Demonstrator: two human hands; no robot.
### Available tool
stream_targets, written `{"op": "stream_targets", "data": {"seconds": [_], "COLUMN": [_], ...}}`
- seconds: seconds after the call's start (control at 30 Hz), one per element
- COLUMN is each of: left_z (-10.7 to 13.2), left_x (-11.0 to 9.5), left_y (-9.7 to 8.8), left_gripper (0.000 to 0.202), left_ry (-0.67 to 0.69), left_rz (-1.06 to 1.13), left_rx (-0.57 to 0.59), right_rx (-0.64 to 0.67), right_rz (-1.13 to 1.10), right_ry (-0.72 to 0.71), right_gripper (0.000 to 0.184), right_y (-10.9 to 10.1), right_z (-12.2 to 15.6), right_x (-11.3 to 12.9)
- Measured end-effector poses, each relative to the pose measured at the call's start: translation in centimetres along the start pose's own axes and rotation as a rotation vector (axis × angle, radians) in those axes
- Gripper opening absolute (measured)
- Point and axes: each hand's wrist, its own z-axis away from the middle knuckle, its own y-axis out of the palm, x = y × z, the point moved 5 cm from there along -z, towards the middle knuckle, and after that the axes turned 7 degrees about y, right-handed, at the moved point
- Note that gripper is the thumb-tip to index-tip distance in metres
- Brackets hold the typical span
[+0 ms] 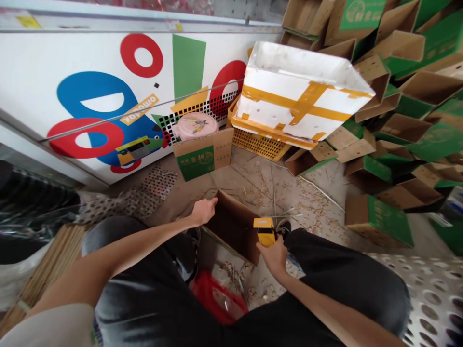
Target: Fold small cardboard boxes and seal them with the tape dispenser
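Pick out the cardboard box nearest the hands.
The open cardboard box between the hands: the left hand touches its rim, and the right hand holds a yellow tape dispenser at it. The other boxes lie farther off.

An open-topped cardboard box (231, 224) sits at lower centre, between the person's knees (144, 236). At upper right rise stacked cardboard cartons (398, 96); left of them, a taped rectangular foam box (296, 91) rests on a slotted plastic crate (258, 143) before a painted panel (90, 96).

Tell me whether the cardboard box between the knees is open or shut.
Open: the cardboard box shows its brown inside, uncovered, with the left hand at its edge.
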Motion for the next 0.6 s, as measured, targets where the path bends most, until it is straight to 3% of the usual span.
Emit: {"op": "stream_targets", "data": {"seconds": [0.1, 0.2, 0.37, 0.47, 0.6], "left_z": [0.8, 1.0, 0.6, 0.5, 0.2], "left_x": [-0.2, -0.3, -0.8, -1.0, -1.1], "left_y": [0.9, 1.1, 1.2, 1.3, 1.4], "left_gripper": [0.041, 0.041, 0.046, 0.05, 0.06], "left_ry": [-0.01, 0.017, 0.049, 0.053, 0.085], "left_rz": [-0.003, -0.007, -0.016, -0.008, -0.032], "left_rx": [-0.036, -0.032, 0.009, 0.06, 0.13], "right_rx": [0.045, 0.135, 0.508, 0.666, 0.71], "right_rz": [-0.055, -0.172, -0.345, -0.329, -0.322], "right_ry": [-0.026, -0.021, -0.159, -0.188, -0.177], "right_gripper": [0.049, 0.045, 0.049, 0.051, 0.052], "right_y": [-0.6, -2.7, -5.8, -6.0, -5.1], "right_z": [-0.3, -1.4, -2.7, -2.7, -2.9], "right_x": [-0.5, -1.0, 0.1, 0.9, 1.3]}}
